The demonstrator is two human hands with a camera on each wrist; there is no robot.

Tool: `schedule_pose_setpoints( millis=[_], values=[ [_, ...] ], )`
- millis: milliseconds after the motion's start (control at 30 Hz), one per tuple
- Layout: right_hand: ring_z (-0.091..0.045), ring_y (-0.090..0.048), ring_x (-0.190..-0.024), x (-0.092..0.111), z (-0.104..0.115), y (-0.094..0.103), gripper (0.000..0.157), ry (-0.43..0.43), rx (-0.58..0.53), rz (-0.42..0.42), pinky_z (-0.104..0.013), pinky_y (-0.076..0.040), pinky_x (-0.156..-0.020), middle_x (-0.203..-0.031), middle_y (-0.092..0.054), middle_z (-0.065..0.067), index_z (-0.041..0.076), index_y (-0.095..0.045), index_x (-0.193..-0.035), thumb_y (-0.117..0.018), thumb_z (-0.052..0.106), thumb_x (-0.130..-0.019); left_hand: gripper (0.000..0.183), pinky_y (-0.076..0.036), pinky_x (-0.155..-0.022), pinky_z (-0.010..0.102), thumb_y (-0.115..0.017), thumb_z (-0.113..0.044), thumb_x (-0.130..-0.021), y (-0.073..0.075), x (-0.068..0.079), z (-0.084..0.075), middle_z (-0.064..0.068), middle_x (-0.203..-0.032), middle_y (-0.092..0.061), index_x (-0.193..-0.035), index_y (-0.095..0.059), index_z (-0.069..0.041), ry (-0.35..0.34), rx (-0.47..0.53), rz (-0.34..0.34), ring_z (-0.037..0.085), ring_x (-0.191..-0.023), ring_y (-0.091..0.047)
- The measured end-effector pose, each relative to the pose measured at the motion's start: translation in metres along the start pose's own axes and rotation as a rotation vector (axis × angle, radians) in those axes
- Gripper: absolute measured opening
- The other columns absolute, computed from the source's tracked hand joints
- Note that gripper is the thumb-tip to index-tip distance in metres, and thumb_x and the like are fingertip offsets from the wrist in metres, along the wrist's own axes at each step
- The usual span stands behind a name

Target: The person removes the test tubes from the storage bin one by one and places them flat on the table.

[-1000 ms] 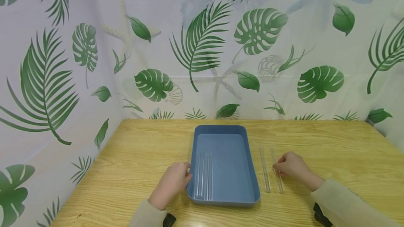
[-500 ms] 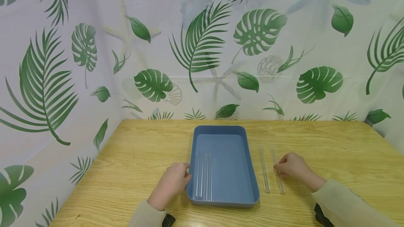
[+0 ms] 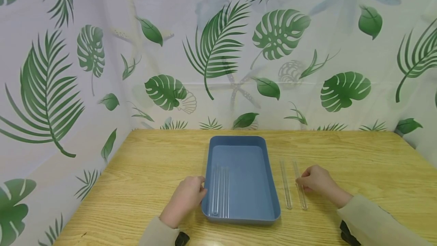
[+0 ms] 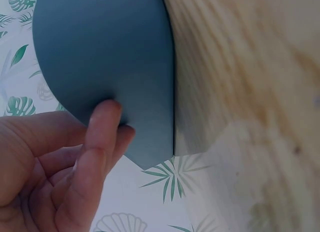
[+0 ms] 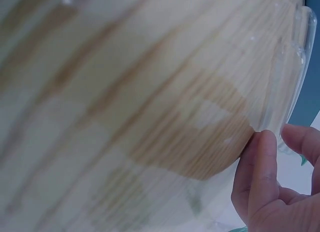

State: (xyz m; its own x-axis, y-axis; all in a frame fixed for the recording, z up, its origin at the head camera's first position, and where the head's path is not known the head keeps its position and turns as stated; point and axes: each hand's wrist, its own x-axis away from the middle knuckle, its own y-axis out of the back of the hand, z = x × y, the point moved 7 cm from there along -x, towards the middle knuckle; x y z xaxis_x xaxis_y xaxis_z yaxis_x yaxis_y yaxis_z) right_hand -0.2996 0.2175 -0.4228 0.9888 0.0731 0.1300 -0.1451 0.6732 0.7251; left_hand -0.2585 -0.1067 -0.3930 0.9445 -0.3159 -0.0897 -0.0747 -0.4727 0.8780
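Clear test tubes (image 3: pixel 224 193), several side by side, lie along the left half of the blue tray (image 3: pixel 252 177). My left hand (image 3: pixel 186 196) holds the tray's left wall near the front; in the left wrist view its fingertips press the outer wall (image 4: pixel 110 47) while another digit reaches over the rim. To the right of the tray, two more clear test tubes lie roughly parallel. My right hand (image 3: pixel 317 180) pinches the outer test tube (image 3: pixel 302 198) around its middle, between thumb and fingers (image 5: pixel 265 162). The inner test tube (image 3: pixel 286 189) lies between that one and the tray.
The wooden table (image 3: pixel 160 155) runs back to a curtain (image 3: pixel 218 48) printed with green leaves, which also closes off the left side. Both forearms wear light sleeves (image 3: pixel 375 219) with a dark band at the wrist.
Hardly anything moves. The tubes beside the tray, the tray and both hands keep their places, with only a tiny shift of the head view.
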Motion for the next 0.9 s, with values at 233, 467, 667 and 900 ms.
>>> schedule_pose_setpoints(
  millis=[233, 467, 667, 900],
  values=[
    [-0.017, -0.057, -0.057, 0.0, 0.0, 0.0, 0.017, 0.003, -0.009, -0.003, -0.031, -0.049, -0.053, -0.069, -0.057, -0.008, -0.009, -0.056, -0.078, -0.059, 0.008, -0.08, 0.028, -0.041, -0.044, 0.019, -0.058, -0.001, -0.08, 0.001, 0.001, -0.002, 0.0, -0.056, -0.055, -0.105, -0.057, 0.011, -0.022, -0.009, -0.01, 0.004, -0.04, -0.046],
    [-0.017, -0.056, -0.056, 0.002, 0.0, 0.003, 0.019, 0.025, 0.003, 0.001, -0.031, -0.048, -0.053, -0.066, -0.058, -0.007, -0.011, -0.058, -0.08, -0.059, 0.009, -0.08, 0.028, -0.039, -0.042, 0.018, -0.058, -0.001, -0.08, 0.002, 0.001, -0.002, -0.002, -0.055, -0.054, -0.106, -0.057, 0.01, -0.014, -0.013, -0.006, 0.004, -0.04, -0.045],
    [-0.018, -0.057, -0.057, 0.002, 0.003, 0.009, 0.026, 0.029, 0.026, 0.016, -0.033, -0.049, -0.055, -0.067, -0.058, -0.008, -0.013, -0.058, -0.085, -0.058, 0.012, -0.082, 0.027, -0.039, -0.042, 0.019, -0.058, -0.001, -0.08, 0.003, 0.001, -0.003, -0.002, -0.054, -0.052, -0.105, -0.057, 0.01, -0.017, -0.013, -0.011, 0.004, -0.04, -0.045],
    [-0.022, -0.059, -0.067, 0.004, 0.011, 0.015, 0.031, 0.003, -0.021, 0.022, -0.035, -0.05, -0.061, -0.078, -0.058, -0.013, -0.014, -0.055, -0.093, -0.057, 0.015, -0.083, 0.026, -0.039, -0.042, 0.019, -0.058, -0.002, -0.08, 0.002, 0.001, -0.002, -0.002, -0.054, -0.051, -0.104, -0.058, 0.01, -0.02, -0.019, -0.016, 0.005, -0.04, -0.044]
  ],
)
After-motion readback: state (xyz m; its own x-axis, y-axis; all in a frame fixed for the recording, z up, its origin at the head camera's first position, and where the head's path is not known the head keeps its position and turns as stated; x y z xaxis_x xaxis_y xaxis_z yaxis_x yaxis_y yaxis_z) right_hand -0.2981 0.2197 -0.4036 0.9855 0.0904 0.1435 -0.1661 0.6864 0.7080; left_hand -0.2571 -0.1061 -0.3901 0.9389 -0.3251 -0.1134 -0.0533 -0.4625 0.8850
